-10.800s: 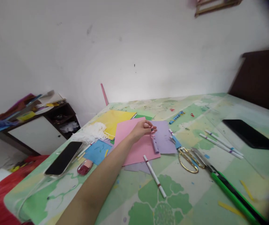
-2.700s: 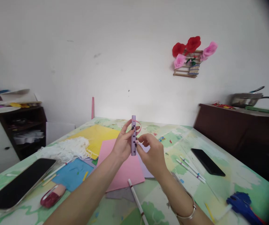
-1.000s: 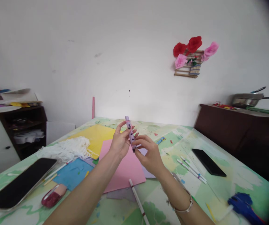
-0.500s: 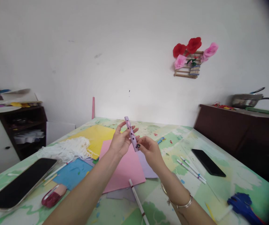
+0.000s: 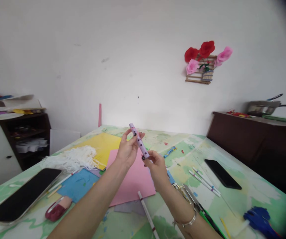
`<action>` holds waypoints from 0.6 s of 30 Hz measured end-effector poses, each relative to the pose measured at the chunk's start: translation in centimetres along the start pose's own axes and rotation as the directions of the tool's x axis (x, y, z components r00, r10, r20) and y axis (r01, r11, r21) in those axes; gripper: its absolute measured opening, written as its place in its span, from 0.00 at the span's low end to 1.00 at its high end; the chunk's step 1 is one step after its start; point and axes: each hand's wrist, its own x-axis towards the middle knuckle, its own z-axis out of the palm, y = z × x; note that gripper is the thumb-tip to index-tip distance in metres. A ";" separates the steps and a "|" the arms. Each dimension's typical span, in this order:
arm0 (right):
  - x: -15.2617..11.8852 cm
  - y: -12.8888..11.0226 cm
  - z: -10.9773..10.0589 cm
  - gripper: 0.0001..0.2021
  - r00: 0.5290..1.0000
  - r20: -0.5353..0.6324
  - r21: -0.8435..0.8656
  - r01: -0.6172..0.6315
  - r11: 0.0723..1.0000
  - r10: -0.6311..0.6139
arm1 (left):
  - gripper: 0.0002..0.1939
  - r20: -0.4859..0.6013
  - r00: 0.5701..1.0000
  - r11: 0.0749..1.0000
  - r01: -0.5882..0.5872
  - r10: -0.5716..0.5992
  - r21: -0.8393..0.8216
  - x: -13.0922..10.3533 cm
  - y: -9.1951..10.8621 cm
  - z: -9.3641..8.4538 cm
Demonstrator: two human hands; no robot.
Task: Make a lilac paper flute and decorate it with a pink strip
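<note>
Above the table I hold a slim lilac paper tube (image 5: 140, 143) with dark dots, tilted with its top end to the left. My left hand (image 5: 128, 147) grips the upper part, thumb across the front and fingers behind. My right hand (image 5: 155, 163) pinches the lower end between thumb and fingers, partly hiding it. Beneath both hands lies a sheet of pink paper (image 5: 133, 184) over lilac pieces. White marker pens (image 5: 147, 214) rest near my forearms, and scissors with green handles (image 5: 205, 215) lie partly hidden under my right forearm.
At left are white yarn (image 5: 75, 157), yellow paper (image 5: 103, 142), blue paper (image 5: 79, 184), a phone (image 5: 20, 196) and a maroon-and-pink item (image 5: 57, 209). At right are another phone (image 5: 222, 173), more markers (image 5: 205, 182) and a blue glue gun (image 5: 259, 219). A dark cabinet (image 5: 252, 146) borders the table.
The tube's top has tilted further left. My right hand has shifted slightly down and left at its lower end, and the right forearm's movement has uncovered part of the scissors.
</note>
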 end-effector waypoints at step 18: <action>-3.9 -0.7 3.0 0.10 0.999 -0.032 0.167 0.026 0.986 -0.021 | 0.19 0.026 0.999 0.992 -0.025 0.022 0.124 -0.3 -0.8 -0.2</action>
